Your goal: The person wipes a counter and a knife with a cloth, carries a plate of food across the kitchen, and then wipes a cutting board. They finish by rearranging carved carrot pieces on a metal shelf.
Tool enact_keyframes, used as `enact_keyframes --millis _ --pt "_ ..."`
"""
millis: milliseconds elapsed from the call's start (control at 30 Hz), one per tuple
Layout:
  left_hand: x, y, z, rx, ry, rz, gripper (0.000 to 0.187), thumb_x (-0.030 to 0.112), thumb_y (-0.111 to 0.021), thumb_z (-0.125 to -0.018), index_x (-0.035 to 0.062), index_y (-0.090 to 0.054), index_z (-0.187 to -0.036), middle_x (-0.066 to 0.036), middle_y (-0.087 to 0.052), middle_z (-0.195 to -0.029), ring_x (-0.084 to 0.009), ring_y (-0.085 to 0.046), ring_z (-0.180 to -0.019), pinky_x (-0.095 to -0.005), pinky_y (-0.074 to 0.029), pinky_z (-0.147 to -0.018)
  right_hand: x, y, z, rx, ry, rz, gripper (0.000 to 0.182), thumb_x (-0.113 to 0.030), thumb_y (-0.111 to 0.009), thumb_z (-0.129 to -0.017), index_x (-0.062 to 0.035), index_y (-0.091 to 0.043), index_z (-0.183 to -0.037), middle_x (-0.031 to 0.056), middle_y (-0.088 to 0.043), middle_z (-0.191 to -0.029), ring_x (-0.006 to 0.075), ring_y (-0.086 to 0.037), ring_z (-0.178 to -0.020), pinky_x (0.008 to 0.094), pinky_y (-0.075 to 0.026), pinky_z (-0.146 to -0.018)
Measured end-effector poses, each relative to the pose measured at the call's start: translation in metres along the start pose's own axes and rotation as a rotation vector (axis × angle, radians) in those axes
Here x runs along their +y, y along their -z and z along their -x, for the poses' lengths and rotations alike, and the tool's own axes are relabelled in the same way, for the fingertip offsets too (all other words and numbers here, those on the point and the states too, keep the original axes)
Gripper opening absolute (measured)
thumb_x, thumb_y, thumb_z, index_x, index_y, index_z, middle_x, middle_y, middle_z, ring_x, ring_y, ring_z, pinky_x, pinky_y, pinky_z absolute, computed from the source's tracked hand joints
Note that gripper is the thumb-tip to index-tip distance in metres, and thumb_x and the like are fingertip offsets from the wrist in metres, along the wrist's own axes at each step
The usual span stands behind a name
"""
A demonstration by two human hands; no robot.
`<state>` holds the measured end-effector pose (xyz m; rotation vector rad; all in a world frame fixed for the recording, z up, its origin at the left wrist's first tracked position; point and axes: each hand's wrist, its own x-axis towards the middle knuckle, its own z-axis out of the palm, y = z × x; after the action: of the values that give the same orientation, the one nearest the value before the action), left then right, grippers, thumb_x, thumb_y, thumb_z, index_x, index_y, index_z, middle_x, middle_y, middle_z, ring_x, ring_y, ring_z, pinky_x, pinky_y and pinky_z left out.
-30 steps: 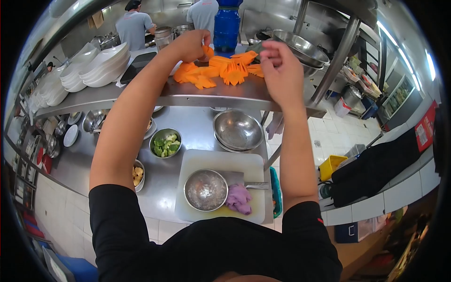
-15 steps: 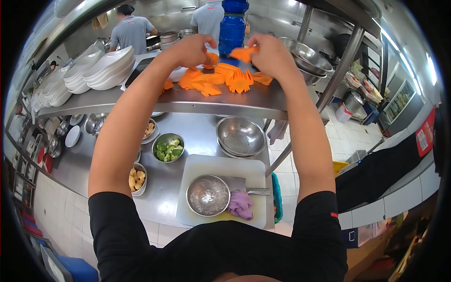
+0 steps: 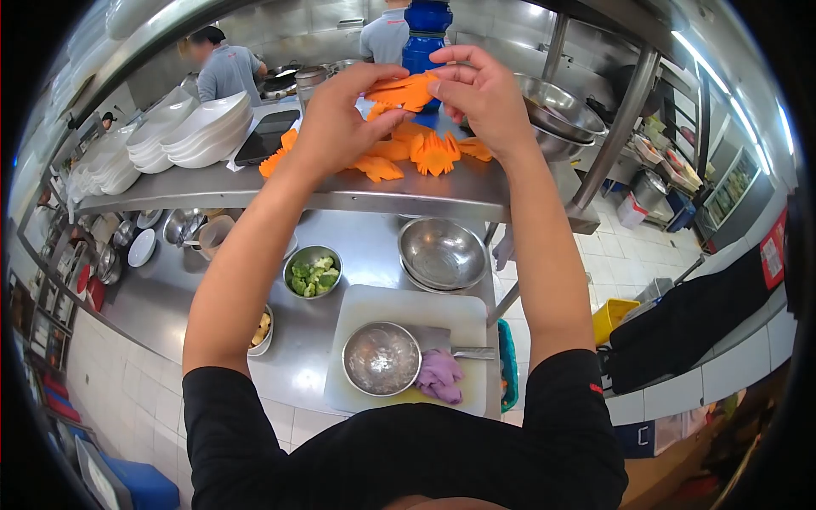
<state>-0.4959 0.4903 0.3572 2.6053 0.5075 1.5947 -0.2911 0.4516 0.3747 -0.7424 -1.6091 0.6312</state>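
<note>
Both hands have lifted, fingers (image 3: pixel 384 83) gripping a carrot slice (image 3: pixel 405 92) above the shelf (image 3: pixel 255 183), blue bottle (image 3: pixel 425 27) behind.

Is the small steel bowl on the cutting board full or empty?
Empty. The steel bowl on the cutting board shows only its bare shiny bottom; the purple cloth lies beside it.

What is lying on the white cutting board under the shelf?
On the white cutting board stands a small empty metal bowl. Beside it lies a purple cloth, and a cleaver shows between them. Most of its blade is covered by the bowl.
</note>
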Motion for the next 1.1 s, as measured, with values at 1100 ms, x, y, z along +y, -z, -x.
enact_keyframes --millis 1100 --pt "-0.001 -0.012 0.024 0.167 -0.060 -0.092 0.041 0.012 -0.077 -0.073 0.0059 -0.066 -0.112 -0.009 -0.067 -0.105 -0.0226 -0.064 -0.093 -0.0306 -0.049 -0.085 0.016 0.004 0.002 -0.178 0.182 0.313 0.034 -0.013 -0.074 -0.081 -0.0046 -0.064 -0.113 0.0031 -0.064 -0.093 0.0064 -0.058 -0.076 0.0214 -0.049 -0.069"
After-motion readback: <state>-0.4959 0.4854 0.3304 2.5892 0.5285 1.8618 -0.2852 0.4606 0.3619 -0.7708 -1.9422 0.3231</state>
